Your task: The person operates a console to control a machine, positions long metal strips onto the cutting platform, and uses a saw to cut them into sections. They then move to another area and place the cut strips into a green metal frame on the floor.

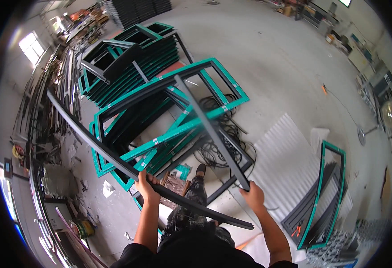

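Note:
My left hand (146,188) is closed around a long dark grey strip (196,205). The strip slants across in front of me, from the far left down to the near right. In my right hand (254,196) I grip the near end of a second grey bar (213,134). That bar points away from me, across a large rectangular frame (231,80) edged with green film. Beneath this frame more green-edged frames lie crossed over one another. The second bar's far part is slightly blurred.
Behind the frames stands a stack of green-edged frames (171,51). Black cables (218,154) lie coiled near my foot, beside a brown woven seat (173,185). At right are a ribbed white sheet (276,154), another green-edged frame (311,205) and an orange-handled tool (297,230). Long profiles line the left wall.

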### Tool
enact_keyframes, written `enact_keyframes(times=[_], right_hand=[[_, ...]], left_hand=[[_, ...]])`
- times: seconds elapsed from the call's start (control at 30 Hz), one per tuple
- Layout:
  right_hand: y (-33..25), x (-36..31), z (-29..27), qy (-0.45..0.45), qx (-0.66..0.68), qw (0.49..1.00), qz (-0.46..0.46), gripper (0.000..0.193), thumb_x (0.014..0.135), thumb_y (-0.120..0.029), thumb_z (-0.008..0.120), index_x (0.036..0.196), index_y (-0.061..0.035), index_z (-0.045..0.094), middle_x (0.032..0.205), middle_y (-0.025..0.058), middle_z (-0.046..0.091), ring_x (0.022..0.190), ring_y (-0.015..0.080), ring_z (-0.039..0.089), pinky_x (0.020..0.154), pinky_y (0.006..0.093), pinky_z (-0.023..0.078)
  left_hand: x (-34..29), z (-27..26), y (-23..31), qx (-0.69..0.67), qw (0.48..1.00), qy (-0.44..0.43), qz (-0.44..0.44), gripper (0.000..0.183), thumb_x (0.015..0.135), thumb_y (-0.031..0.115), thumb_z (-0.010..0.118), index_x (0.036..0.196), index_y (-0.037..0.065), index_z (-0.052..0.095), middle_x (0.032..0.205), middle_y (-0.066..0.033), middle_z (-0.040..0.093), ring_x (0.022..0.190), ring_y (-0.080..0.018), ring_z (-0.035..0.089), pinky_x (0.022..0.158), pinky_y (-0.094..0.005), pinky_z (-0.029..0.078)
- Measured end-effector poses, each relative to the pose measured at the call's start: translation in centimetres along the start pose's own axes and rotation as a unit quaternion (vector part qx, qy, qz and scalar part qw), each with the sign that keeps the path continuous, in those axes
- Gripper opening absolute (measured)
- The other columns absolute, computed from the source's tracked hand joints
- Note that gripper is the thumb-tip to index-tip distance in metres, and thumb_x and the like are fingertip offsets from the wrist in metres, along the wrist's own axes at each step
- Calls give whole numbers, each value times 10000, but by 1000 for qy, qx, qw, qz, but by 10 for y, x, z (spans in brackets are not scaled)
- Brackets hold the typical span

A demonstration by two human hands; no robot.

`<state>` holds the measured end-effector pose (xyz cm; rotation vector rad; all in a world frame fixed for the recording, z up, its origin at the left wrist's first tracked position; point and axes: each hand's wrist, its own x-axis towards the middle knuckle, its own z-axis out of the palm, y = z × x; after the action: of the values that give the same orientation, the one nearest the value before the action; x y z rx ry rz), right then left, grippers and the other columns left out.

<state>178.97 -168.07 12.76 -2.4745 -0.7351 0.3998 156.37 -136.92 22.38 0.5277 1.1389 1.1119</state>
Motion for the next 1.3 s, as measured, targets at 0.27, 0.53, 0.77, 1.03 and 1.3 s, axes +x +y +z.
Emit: enact_keyframes(times=[0.27,0.53,0.77,1.03,1.3], right_hand=[[-128,315,158,-58,-49,986,-147,398,792,-338,764,940,-38,549,859,168,654,781,380,656,630,484,513],[-198,492,354,-12,-78,982,-171,241,793,-183,720,918,-82,541,790,99,611,733,318,650,612,418,540],[-176,501,299,-127,79,974,-172,433,763,-201,764,1124,-44,583,1041,173,615,954,351,616,839,457,508],[-67,352,-1,-311,443,840,-48,454,950,-443,587,1180,-52,595,971,161,664,997,307,653,812,428,491],[77,177,-153,39,326,934,141,405,938,-429,582,1129,-72,613,928,177,648,900,386,620,755,447,483]], left_hand=[[152,91,-40,-52,996,58,42,156,889,220,647,862,179,499,609,9,412,521,-129,410,523,-319,391],[223,158,-67,12,997,72,31,76,938,207,557,973,185,493,664,4,428,576,-131,415,561,-303,403],[213,240,-113,28,997,-41,-56,130,954,141,589,999,144,466,686,-36,459,610,-183,471,615,-383,456],[120,353,-195,176,929,-308,-104,312,999,331,575,880,65,461,704,-44,529,677,-159,522,692,-336,473],[-120,396,-295,224,759,-577,-203,375,996,425,537,1062,57,501,972,-140,650,876,-278,659,800,-427,549]])
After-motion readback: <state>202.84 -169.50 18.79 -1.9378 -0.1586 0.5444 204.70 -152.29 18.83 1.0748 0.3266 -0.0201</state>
